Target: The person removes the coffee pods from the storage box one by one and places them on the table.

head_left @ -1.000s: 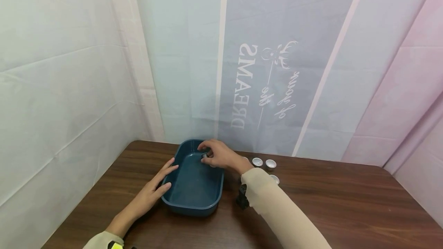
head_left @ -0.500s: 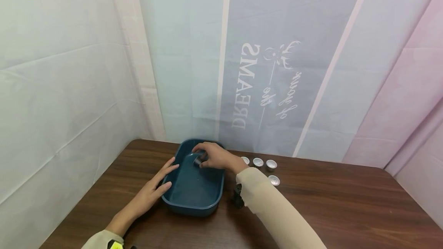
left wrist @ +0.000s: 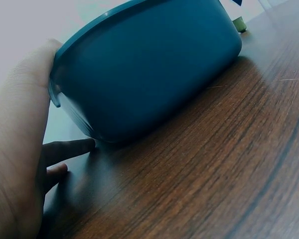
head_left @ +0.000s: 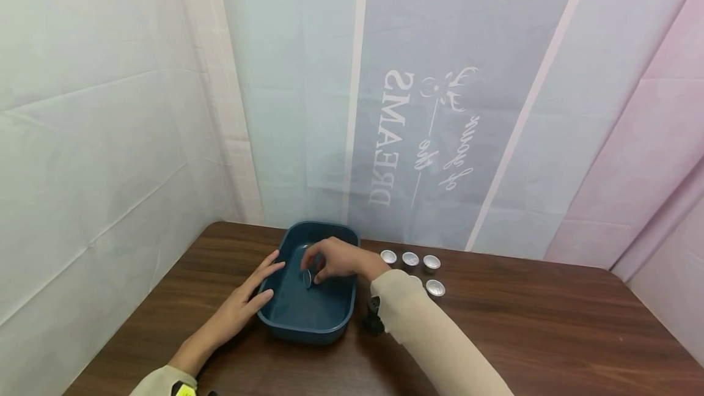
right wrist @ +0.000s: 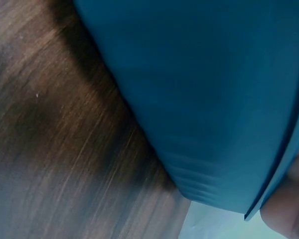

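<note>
A deep blue plastic basin (head_left: 305, 329) stands on the table. Inside it, my right hand (head_left: 338, 258) pinches a small coffee capsule (head_left: 307, 278) tipped on its side, its round silvery face turned left. My left hand (head_left: 247, 292) lies along the basin's left side, fingers fairly straight and touching the rim. In the left wrist view, that hand (left wrist: 20, 144) is beside the basin's outer wall (left wrist: 149, 64), some fingertips low near its base. The basin's outer wall (right wrist: 199, 99) fills much of the right wrist view and hides most of the right hand.
Right of the basin, several more silver-topped capsules (head_left: 410, 260) stand on the brown wooden table (head_left: 522, 316); one (head_left: 415, 280) is partly behind the right sleeve (head_left: 434, 335). A printed cloth (head_left: 297, 109) hangs at the table's back edge. A small green object (left wrist: 239, 24) shows beyond the basin.
My right hand has moved down and left within the basin, carrying the capsule towards the middle. More capsules show behind the right wrist. The left hand and basin hold their place.
</note>
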### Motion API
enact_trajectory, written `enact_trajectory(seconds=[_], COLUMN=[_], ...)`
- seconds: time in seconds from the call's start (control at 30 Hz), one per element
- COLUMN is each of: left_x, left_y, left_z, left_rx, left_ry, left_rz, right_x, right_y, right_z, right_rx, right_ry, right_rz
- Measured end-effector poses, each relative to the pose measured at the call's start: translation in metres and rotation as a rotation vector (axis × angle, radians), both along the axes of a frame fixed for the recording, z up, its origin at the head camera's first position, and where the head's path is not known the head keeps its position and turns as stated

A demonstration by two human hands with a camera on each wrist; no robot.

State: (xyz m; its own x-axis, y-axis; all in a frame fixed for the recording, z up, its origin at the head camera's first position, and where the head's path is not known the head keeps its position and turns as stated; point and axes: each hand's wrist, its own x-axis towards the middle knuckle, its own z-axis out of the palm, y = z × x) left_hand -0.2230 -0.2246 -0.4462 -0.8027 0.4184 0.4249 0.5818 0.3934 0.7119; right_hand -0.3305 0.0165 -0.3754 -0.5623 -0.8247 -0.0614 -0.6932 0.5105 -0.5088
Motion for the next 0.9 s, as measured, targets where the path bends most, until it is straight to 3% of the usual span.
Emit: enact_trajectory(seconds=[0.47, 0.7, 0.9], left_x=[-0.0002, 0.0011, 0.0013], left_y=[0.0003, 0.0004, 0.0003], left_z=[0.0000, 0.0009, 0.0010], left_rx=[0.004, -0.019, 0.003], left_ry=[-0.005, -0.004, -0.002], left_rz=[-0.007, 0.015, -0.003], right_x=[0.0012, 0.0013, 0.0005], right_y=[-0.0007, -0.0015, -0.0021], right_z=[-0.0010, -0.0011, -0.0035], right_rx=[0.027, 0.038, 0.035], right_ry=[-0.004, 0.024, 0.046], right_rz=[0.048, 0.084, 0.111])
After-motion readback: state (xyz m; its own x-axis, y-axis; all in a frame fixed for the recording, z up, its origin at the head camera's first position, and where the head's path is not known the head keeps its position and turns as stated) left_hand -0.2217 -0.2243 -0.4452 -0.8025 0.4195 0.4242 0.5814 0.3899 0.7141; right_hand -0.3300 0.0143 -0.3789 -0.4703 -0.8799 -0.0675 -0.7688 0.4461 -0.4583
